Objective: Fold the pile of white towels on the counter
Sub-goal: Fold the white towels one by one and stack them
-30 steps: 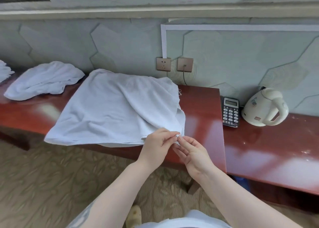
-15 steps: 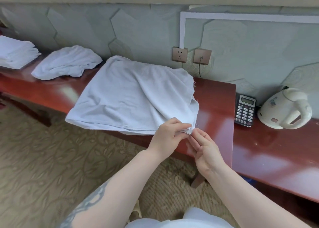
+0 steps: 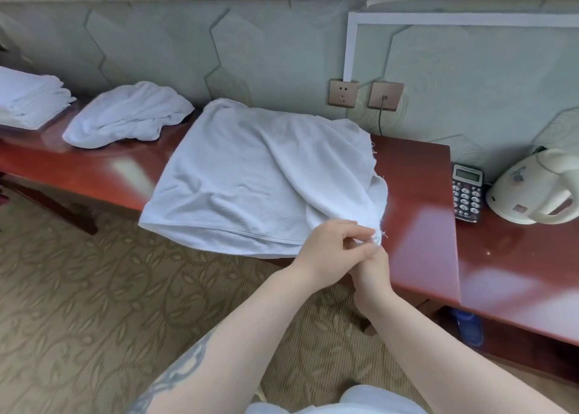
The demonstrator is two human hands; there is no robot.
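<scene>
White towel (image 3: 250,178) spread on the bench (image 3: 419,194), front edge overhanging. Left hand (image 3: 332,254) pinches the towel's near right corner at the bench's front edge. Right hand (image 3: 372,269) sits just under the left, fingers mostly hidden; grip can't be told. Crumpled towel (image 3: 128,116) and folded stack (image 3: 28,100), cut off by the frame, toward the left end. Phone (image 3: 466,191) and kettle (image 3: 535,188) at right.

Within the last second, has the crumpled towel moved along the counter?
No. The crumpled towel lies as far left of the wall socket as before, still beside the spread towel; only the camera has shifted.
</scene>
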